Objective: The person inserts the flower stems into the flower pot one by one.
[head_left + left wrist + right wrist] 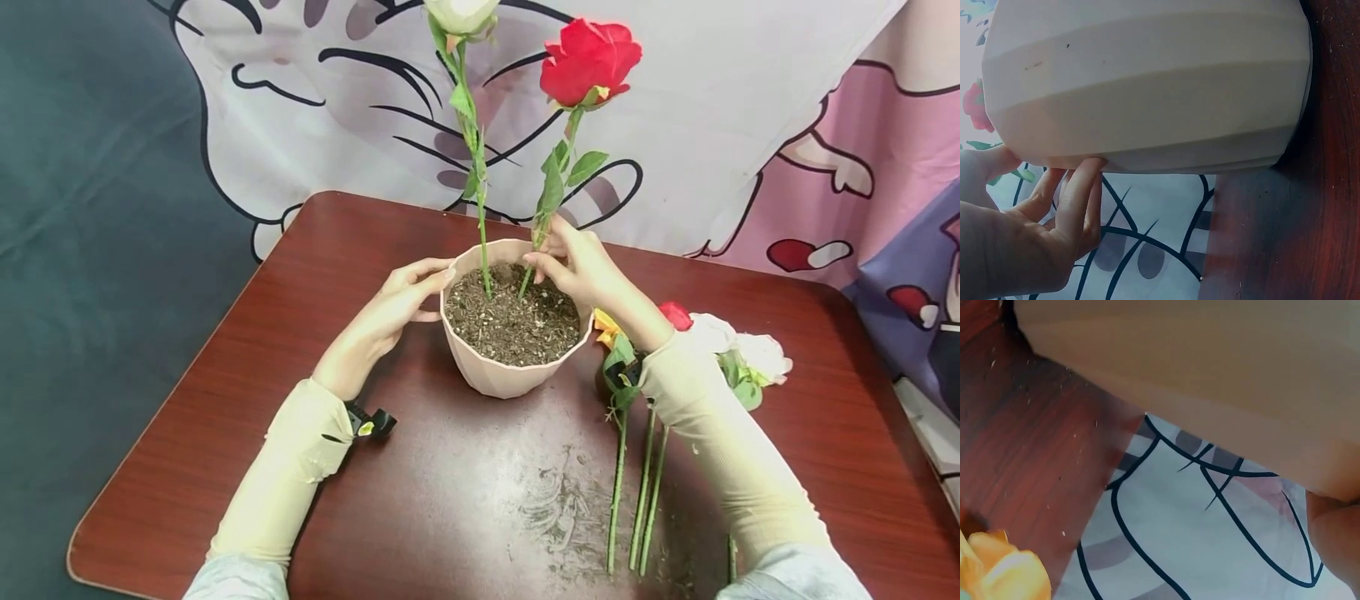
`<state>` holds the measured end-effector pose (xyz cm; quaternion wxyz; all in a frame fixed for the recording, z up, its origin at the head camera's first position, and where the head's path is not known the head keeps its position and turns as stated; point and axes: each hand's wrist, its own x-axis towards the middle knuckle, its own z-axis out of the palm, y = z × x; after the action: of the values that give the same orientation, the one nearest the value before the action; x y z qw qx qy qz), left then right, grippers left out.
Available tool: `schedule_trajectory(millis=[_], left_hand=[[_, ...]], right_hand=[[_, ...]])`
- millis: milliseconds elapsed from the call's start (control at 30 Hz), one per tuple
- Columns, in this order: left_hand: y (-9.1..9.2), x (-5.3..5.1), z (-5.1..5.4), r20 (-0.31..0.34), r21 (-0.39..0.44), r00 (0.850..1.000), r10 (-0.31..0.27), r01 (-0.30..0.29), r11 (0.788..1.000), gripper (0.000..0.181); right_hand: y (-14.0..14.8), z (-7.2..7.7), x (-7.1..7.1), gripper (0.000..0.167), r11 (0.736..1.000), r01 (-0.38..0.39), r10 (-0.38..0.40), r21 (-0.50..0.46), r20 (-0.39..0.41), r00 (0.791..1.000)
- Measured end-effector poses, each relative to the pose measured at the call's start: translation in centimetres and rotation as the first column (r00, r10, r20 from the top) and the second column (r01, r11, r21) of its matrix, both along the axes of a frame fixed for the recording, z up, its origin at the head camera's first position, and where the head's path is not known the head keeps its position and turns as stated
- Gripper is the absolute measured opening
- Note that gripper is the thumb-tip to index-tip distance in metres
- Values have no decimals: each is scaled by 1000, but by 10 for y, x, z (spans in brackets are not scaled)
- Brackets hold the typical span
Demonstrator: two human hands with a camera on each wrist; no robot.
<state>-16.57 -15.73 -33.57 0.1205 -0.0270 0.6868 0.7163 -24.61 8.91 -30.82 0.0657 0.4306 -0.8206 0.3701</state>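
Note:
A pale pink faceted pot (501,375) filled with dark soil (510,325) stands on the table. My left hand (378,321) rests against its left side, thumb near the rim; in the left wrist view the fingers of that hand (1054,219) touch the pot wall (1147,94). With my right hand (592,267) I pinch the stem of a red rose (588,62) low down, above the soil at the pot's back right. A white rose (461,15) stands upright in the soil to its left. In the right wrist view the pot (1210,369) hides most of my right hand (1335,537).
Right of the pot, partly under my right forearm, lie several flowers: a yellow one (607,327), a red one (676,316) and white ones (761,357), their green stems (617,492) pointing toward me. Soil crumbs (558,508) mark the reddish-brown table (225,433). A printed cloth (705,125) hangs behind.

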Motion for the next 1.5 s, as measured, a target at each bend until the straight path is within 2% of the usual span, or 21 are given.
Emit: schedule_trajectory(millis=[133,333,467,633,767,933,1067,1333,1500], left_hand=[[0,-1,0,-5,-4,1000,-2,2,1000,41],[-1,0,-2,6,-10,1000,-8,8,1000,42],[1,-1,-3,4,-7,1000,-9,9,1000,41],[2,-2,-4,1,-5,1000,-14,14,1000,41],[3,-2,-4,0,-4,1000,-16,16,1000,41],[3,-1,-4,-1,-10,1000,-12,12,1000,42],[3,-1,-4,-4,-10,1000,-10,10,1000,42],[2,-1,-4,-2,-10,1000,-1,1,1000,43],[-1,0,-2,-7,-10,1000,7,-7,1000,43]], right_hand=[[-1,-3,2,19,998,47,-47,-36,1,999],[0,-7,6,21,980,187,-191,-72,-56,980],[3,-11,5,22,969,225,-230,-100,-38,972],[5,-12,4,27,959,275,-274,-65,19,962],[6,-12,5,28,946,323,-319,-41,72,945],[6,-9,6,27,925,379,-377,-10,78,923],[6,-7,8,30,900,435,-434,11,98,896],[14,-3,14,34,885,465,-463,12,116,879],[31,1,19,37,877,481,-479,18,128,869]])
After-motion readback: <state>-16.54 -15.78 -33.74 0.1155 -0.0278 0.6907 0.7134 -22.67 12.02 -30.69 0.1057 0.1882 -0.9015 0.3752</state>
